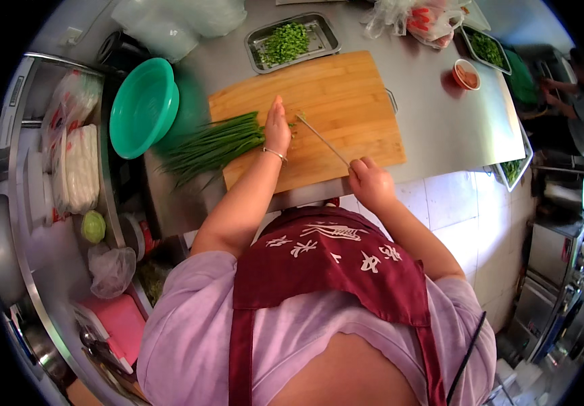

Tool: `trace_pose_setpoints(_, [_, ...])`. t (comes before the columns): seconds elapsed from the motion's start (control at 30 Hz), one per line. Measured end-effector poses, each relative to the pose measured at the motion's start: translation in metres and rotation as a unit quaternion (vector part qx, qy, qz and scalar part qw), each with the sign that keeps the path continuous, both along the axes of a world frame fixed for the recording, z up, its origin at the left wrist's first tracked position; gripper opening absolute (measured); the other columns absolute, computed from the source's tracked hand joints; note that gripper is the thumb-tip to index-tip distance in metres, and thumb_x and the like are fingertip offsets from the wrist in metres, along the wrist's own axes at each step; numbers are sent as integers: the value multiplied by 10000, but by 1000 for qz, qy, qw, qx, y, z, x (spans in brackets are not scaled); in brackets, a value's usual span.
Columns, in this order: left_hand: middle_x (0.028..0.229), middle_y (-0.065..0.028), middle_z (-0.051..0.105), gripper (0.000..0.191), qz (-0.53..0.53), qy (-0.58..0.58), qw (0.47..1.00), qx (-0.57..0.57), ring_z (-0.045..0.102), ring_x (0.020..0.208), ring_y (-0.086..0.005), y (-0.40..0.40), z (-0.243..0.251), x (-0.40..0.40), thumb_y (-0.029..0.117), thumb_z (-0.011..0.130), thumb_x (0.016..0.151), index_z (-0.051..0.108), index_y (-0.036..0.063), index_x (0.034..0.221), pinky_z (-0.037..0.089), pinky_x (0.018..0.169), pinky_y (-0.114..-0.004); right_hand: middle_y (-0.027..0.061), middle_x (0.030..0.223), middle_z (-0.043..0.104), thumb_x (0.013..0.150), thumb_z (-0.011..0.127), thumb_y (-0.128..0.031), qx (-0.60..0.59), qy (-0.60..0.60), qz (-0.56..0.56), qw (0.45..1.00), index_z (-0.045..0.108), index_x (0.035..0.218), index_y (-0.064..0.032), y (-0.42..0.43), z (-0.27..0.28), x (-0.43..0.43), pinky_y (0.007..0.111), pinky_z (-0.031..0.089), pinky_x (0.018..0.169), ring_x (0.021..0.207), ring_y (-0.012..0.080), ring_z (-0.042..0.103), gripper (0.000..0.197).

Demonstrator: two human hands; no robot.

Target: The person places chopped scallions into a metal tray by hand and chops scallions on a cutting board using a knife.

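Note:
On the wooden cutting board [332,101] lies a bundle of long green stalks, likely chives or scallions [221,144]. Its leafy ends hang past the board's left edge. My left hand [277,129] is at the right end of the bundle, fingers straight and close together; its palm side is hidden, so any grip on the stalks does not show. My right hand [370,182] is closed around the handle of a knife [322,139] at the board's near edge. The blade appears edge-on as a thin line, its tip near a few small cut bits.
A metal tray [322,48] of chopped greens stands behind the board. To the left is a green plastic basin [142,109]. A small cup [466,75] with orange-brown pieces and plastic bags [431,23] stand right. Another person [576,111] is at the far right.

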State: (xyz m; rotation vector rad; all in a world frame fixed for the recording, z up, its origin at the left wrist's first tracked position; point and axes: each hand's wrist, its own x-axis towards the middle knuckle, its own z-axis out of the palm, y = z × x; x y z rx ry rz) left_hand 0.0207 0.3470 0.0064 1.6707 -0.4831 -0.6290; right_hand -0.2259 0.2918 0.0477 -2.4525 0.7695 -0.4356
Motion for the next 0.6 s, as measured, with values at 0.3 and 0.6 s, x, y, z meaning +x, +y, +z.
trace_pose_setpoints(0.3, [1181, -172, 564, 355, -38, -384, 921, 42, 527, 1102, -291, 13, -9, 3, 177, 438, 957, 481, 9, 1267, 399, 954, -356, 121, 820, 572, 853, 555, -170, -18, 11, -15, 1000, 549, 851, -91, -2, -1, 3, 438, 496, 544, 642, 357, 593, 78])
trace_pose_setpoints(0.6, [1350, -248, 411, 484, -106, -365, 923, 61, 365, 1278, -387, 71, -36, -43, 174, 481, 915, 367, -57, 1325, 287, 1073, -434, 171, 808, 628, 862, 583, -232, 224, 24, -99, 969, 610, 904, -37, -23, -22, -8, 407, 486, 611, 673, 351, 610, 201])
